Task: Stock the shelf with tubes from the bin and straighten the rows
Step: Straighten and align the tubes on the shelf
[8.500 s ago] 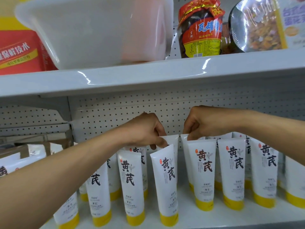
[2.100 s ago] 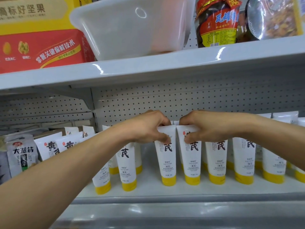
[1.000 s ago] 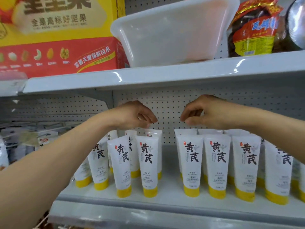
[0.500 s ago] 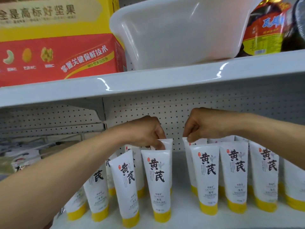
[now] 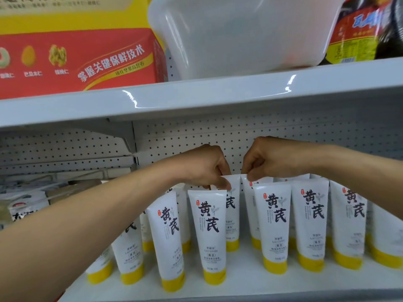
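Observation:
White tubes with yellow caps and black characters stand cap-down in rows on the lower shelf [image 5: 239,277]. My left hand [image 5: 202,166] pinches the top edge of a back-row tube [image 5: 232,214] behind the front tube [image 5: 210,232]. My right hand [image 5: 268,159] pinches the top of the neighbouring back-row tube [image 5: 248,205], just behind another front tube [image 5: 272,225]. The two pinched tubes stand almost touching at their tops. The translucent white bin [image 5: 244,33] sits on the upper shelf; its inside is hidden.
A red and yellow nut box [image 5: 76,55] stands left of the bin, a red-labelled jar [image 5: 353,33] to its right. The upper shelf edge [image 5: 196,97] overhangs my hands. White snack packets [image 5: 24,208] lie at the far left. Pegboard backs the shelf.
Both hands came closer together, bringing the tops of the two back-row tubes near each other. The view shifted slightly right and nearer.

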Action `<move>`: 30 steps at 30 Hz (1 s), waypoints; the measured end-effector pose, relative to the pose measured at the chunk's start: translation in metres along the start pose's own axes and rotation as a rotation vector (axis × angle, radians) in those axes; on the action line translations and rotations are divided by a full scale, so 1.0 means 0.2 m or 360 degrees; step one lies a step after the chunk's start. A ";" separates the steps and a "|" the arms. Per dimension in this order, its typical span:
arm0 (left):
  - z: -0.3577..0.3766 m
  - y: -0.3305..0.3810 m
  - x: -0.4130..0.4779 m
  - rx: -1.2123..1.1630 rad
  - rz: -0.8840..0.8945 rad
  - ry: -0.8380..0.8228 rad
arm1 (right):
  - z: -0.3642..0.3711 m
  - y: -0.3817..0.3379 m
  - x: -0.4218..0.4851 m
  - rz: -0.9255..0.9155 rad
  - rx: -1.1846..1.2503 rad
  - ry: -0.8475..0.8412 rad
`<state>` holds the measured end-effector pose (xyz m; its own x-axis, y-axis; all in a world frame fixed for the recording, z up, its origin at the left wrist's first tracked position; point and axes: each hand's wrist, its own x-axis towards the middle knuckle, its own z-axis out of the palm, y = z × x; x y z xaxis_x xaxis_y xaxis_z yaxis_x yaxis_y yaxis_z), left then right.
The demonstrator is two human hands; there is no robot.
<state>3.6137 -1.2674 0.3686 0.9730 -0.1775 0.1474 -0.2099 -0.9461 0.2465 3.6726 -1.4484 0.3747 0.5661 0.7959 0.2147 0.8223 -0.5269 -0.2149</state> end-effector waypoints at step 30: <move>-0.14 -0.32 -0.27 0.0116 -0.0215 -0.0014 | 0.09 -0.19 0.18 -0.0088 -0.0153 -0.0162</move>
<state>3.5726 -1.1897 0.3720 0.9928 -0.0494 0.1094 -0.0700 -0.9786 0.1934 3.6615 -1.3942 0.3738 0.5151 0.8480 0.1249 0.8565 -0.5038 -0.1121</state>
